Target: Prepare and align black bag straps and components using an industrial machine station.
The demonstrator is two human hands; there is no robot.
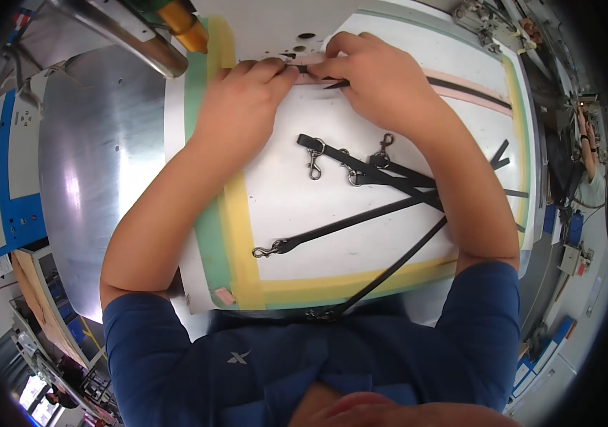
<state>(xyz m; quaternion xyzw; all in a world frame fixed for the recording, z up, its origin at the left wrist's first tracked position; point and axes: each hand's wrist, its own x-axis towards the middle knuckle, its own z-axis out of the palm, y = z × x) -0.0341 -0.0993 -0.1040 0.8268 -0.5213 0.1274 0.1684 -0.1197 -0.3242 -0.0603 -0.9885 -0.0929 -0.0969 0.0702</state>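
At the far side of a white work board [304, 263], my left hand [238, 110] presses its closed fingertips down on a black strap [302, 69]. My right hand [382, 82] pinches the same strap just to the right, thumb and fingers together. Only a short dark piece shows between the two hands. A dark pointed tip [337, 85] sticks out under my right hand; I cannot tell what it belongs to. Nearer to me, several black straps [361, 220] lie crossed, with metal snap hooks [268, 249] at their ends. My right forearm hides part of them.
Yellow tape [243, 235] and green tape [213, 249] edge the board. A pink strip with a black line [471, 92] runs off to the right. A metal cylinder with a brass-coloured part [183, 28] hangs at upper left. A shiny metal surface [104, 178] lies at left.
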